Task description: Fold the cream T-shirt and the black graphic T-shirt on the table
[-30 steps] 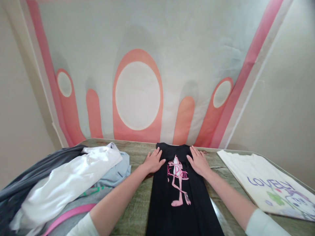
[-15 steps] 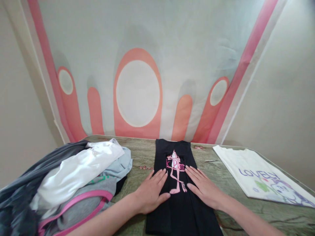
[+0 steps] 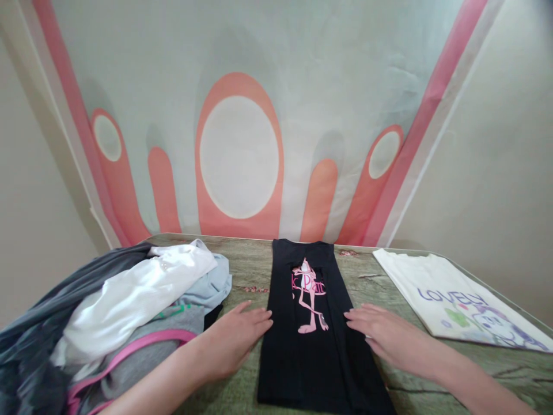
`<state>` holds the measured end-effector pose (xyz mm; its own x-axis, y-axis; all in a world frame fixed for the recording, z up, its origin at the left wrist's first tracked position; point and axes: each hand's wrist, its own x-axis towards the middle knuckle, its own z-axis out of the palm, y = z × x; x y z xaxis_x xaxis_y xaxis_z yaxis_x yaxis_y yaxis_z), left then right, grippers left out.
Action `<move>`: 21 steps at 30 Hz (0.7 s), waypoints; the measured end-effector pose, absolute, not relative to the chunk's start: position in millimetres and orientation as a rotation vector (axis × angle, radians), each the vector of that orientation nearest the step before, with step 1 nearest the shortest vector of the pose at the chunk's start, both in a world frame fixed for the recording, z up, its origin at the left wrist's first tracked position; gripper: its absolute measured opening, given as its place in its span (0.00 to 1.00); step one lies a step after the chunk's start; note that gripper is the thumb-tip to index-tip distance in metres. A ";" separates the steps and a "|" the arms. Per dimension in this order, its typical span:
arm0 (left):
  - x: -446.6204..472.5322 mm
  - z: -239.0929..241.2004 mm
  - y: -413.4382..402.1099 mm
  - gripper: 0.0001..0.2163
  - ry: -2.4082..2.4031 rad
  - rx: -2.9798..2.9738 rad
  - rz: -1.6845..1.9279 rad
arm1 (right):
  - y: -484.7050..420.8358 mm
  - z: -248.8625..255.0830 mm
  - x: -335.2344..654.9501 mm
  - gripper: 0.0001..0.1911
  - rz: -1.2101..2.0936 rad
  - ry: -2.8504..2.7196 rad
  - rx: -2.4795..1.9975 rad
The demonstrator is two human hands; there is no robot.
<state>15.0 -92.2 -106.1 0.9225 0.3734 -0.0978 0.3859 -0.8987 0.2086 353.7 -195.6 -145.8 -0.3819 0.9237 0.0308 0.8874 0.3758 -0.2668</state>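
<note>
A black T-shirt (image 3: 317, 357) with a pink cartoon print lies folded into a long strip down the middle of the wooden table (image 3: 250, 271). My left hand (image 3: 231, 340) rests flat and open on the table at the shirt's left edge, fingertips touching the fabric. On the other side my right hand (image 3: 386, 337) lies flat and open too, its fingertips at the right edge. Neither hand holds anything.
A heap of clothes (image 3: 108, 323) in grey, white, light blue and pink covers the table's left part. A folded white T-shirt (image 3: 453, 300) with purple lettering lies at the right. A wall hanging with orange arches (image 3: 239, 155) stands behind the table.
Both hands slid from the shirt's top end toward me along it, then moved apart off its front to its left and right edges.
</note>
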 end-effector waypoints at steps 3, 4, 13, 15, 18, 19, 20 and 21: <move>15.8 -107.3 -97.0 0.30 0.489 2.879 -0.087 | -209.0 -147.3 351.3 0.31 0.256 -2.471 -1.569; 17.1 -108.9 -98.5 0.30 0.463 2.884 -0.095 | -212.6 -149.2 349.0 0.33 0.228 -2.474 -1.553; 28.0 -125.8 -94.7 0.25 0.278 2.949 0.042 | -210.6 -149.2 332.7 0.31 0.206 -2.581 -1.408; 28.7 -127.0 -94.1 0.28 0.278 2.919 0.046 | -206.0 -148.8 337.1 0.29 0.279 -2.548 -1.349; 28.5 -129.2 -94.2 0.33 0.306 2.841 0.029 | -201.6 -152.8 343.8 0.24 0.359 -2.429 -1.322; 28.3 -130.5 -94.0 0.34 0.325 2.816 0.032 | -200.8 -155.0 345.5 0.22 0.377 -2.391 -1.330; 28.1 -132.4 -93.5 0.35 0.348 2.795 0.037 | -200.1 -157.5 346.8 0.22 0.390 -2.362 -1.344; 28.0 -134.7 -92.9 0.36 0.374 2.777 0.044 | -199.3 -160.3 347.9 0.22 0.400 -2.345 -1.362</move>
